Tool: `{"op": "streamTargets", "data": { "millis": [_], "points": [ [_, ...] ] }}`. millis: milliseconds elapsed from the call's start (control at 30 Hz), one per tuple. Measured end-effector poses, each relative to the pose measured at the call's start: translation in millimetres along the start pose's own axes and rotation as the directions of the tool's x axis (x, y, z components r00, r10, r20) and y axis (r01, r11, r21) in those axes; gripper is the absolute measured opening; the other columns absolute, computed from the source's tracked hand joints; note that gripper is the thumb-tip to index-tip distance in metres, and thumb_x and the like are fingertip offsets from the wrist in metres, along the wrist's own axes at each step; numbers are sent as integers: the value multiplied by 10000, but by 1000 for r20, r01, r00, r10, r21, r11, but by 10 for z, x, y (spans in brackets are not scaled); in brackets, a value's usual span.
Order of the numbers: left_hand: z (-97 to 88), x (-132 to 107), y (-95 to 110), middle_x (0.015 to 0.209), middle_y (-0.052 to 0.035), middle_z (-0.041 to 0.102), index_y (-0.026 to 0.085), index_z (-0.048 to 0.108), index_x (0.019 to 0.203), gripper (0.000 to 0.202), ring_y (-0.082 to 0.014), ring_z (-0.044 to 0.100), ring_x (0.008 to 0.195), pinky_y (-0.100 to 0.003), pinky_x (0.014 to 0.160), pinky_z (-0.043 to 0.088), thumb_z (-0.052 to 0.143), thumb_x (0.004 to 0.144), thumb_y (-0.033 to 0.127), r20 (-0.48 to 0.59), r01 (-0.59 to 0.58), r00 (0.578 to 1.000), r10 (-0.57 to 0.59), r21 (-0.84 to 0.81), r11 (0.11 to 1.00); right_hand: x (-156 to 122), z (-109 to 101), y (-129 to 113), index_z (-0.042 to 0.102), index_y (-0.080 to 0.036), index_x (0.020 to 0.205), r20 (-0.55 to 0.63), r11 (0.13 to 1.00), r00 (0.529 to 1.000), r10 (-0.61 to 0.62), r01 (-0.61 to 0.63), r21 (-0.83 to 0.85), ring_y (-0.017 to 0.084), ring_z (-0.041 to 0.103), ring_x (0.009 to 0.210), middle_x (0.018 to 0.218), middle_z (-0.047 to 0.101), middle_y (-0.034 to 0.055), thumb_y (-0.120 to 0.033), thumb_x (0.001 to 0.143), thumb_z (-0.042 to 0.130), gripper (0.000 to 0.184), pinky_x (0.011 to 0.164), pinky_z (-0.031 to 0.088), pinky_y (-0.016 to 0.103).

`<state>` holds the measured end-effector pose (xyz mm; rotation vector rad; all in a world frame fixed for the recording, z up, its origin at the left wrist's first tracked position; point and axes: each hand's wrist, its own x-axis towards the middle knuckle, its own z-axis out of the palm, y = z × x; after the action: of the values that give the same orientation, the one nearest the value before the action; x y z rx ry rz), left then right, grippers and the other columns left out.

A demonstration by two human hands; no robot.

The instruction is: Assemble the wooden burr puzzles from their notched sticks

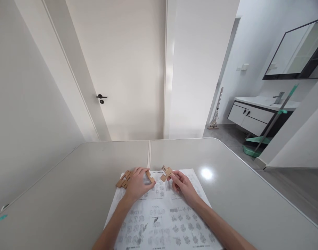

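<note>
My left hand (pixel 137 184) arches over the top left of a printed sheet (pixel 159 222). Its thumb and fingers grip the ends of a notched wooden puzzle piece (pixel 149 176). Partly under that hand, other flat wooden pieces (pixel 124 178) lie together at the sheet's upper left corner, some of them covered by the fingers. My right hand (pixel 181 184) pinches a wooden puzzle piece (pixel 166 173) that has cut-outs and a dark marking like a 3. Whether this is one piece or two joined ones, I cannot tell. A gap separates what the two hands hold.
The sheet lies on a pale table (pixel 70 194) with a seam across its far part. Beyond stands a white door (pixel 127 62) with a black handle (pixel 100 97). To the right are a washbasin cabinet (pixel 252 116), a mop (pixel 216 113) and a green dustpan (pixel 250 151).
</note>
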<state>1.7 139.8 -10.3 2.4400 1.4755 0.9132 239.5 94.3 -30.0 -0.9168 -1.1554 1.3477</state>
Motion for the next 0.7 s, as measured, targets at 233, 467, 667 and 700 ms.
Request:
{"op": "streamTargets", "data": {
  "millis": [233,467,667,700],
  "points": [
    [-82,-22,-93,1119,-77,694,226,628,1204,501,-323,569,1173,-472,991,489,676,706,194,92,-109,991,99,106,988,-3,-12,4,654,-198,999,-5,1000,1000,3,-3,-15,85,412,518,831,656,27,-646,884,643,463,492,307,252],
    [-129,-43,62,1444,-84,538,271,613,1266,458,-318,428,1381,-502,1111,409,664,815,213,79,-228,971,226,18,973,-9,6,-1,639,-205,998,23,1000,1000,4,-3,-12,80,425,504,883,682,32,-624,897,641,430,479,298,246],
    [-60,-50,333,1077,-52,702,260,693,908,137,-252,581,1160,-414,971,507,589,974,319,75,-236,964,255,-200,951,-16,45,3,604,-211,1024,99,998,995,-27,32,-53,77,471,476,981,710,56,-617,914,617,421,484,346,253],
    [-50,-49,357,1028,-50,704,257,690,880,157,-242,599,1109,-402,945,517,578,979,305,68,-234,965,255,-224,946,-18,47,10,599,-212,1027,99,997,995,-32,39,-66,79,467,470,949,708,49,-623,912,614,427,481,347,254]
  ]
}}
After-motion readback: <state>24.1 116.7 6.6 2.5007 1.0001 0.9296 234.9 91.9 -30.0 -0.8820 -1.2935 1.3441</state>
